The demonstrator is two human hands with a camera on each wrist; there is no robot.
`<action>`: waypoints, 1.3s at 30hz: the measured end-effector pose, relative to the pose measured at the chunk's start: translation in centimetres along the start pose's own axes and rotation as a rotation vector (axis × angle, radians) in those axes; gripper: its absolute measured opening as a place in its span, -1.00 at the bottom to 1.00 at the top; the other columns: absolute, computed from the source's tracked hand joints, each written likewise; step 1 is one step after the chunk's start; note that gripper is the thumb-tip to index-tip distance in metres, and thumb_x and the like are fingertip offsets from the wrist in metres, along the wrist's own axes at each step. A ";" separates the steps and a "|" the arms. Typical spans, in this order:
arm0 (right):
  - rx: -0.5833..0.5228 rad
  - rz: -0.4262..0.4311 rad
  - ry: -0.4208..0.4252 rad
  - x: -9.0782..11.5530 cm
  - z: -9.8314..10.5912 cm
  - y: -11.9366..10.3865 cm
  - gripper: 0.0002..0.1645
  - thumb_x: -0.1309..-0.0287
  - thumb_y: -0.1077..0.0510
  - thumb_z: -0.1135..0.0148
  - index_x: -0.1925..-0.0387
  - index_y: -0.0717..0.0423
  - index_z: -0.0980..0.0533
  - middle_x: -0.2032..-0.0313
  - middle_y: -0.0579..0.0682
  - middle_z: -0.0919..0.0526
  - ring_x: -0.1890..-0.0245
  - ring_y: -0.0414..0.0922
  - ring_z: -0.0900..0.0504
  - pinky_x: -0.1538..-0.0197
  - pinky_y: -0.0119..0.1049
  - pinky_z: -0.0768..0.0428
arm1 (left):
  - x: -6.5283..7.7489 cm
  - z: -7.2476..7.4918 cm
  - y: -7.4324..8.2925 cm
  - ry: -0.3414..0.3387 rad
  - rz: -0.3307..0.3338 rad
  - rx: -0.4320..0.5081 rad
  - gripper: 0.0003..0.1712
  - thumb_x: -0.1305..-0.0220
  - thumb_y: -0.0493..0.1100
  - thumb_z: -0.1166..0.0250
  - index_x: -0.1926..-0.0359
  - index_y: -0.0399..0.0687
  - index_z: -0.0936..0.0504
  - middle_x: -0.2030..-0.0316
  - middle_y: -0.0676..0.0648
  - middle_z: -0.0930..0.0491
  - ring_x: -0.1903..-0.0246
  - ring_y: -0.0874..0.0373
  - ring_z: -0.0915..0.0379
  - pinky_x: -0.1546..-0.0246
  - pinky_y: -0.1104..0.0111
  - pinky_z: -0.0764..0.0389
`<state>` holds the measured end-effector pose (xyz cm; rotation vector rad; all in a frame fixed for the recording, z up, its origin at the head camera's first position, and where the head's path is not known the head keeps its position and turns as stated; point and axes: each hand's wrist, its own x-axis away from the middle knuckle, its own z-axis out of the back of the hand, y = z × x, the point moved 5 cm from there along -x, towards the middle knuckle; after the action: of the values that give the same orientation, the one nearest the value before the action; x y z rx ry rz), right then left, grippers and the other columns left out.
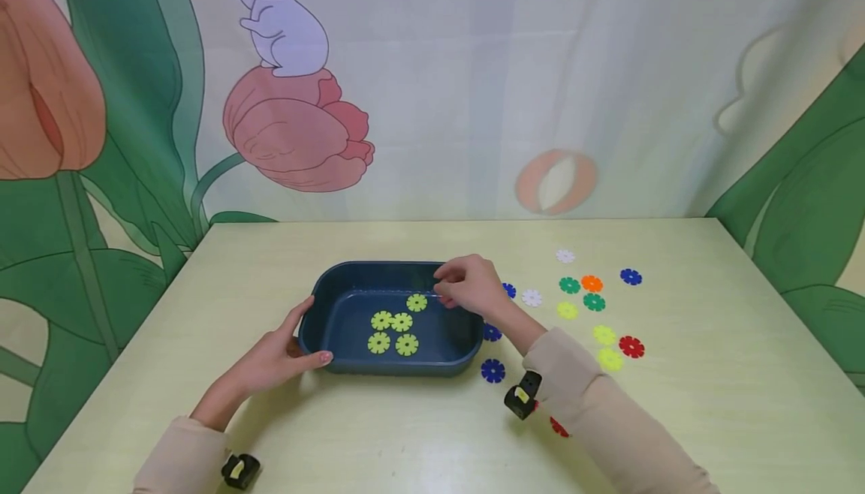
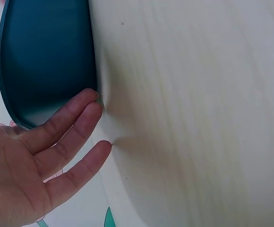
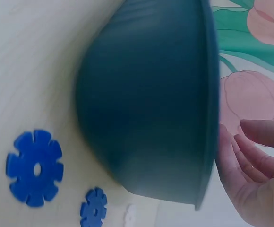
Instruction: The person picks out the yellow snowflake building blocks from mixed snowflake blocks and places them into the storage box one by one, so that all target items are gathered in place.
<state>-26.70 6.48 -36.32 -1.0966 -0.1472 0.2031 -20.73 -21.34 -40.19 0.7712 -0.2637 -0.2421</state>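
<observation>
A dark blue rectangular basin [image 1: 392, 368] stands on the table. Several yellow-green notched plastic discs [image 1: 407, 344] lie flat on its floor. My left hand [image 1: 273, 355] holds the basin's left end, thumb at the front corner and the other fingers spread around the side; in the left wrist view its fingertips [image 2: 90, 96] reach low on the wall. Over the right back part of the basin hovers my right hand [image 1: 476, 287], fingers loosely bent. The right wrist view shows a gap between its thumb [image 3: 264, 132] and fingers, with nothing visible there; the basin wall hides some fingertips.
Right of the basin lie scattered notched discs: blue [image 1: 493, 371], white [image 1: 531, 298], green [image 1: 570, 285], orange [image 1: 592, 284], yellow [image 1: 610, 359] and red [image 1: 631, 347]. One red disc [image 1: 559, 426] is partly under the right sleeve. A printed curtain [image 1: 432, 88] hangs behind the table.
</observation>
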 end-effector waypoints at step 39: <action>0.095 0.083 -0.155 7.5 7.1 4.3 -0.61 0.00 0.19 -0.33 0.09 0.23 -0.54 0.40 0.00 -0.58 0.39 -0.03 -0.55 0.34 -0.27 -0.53 | -0.2 0.0 -0.3 -0.001 -0.003 -0.022 0.12 -0.07 0.09 -0.32 -0.40 -0.13 0.23 0.51 -0.05 -0.55 0.49 0.14 -0.43 0.50 0.29 -0.38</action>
<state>-21.35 16.25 -36.81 -0.9931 -0.2284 0.3660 -20.90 -21.45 -40.44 0.7497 -0.2610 -0.2480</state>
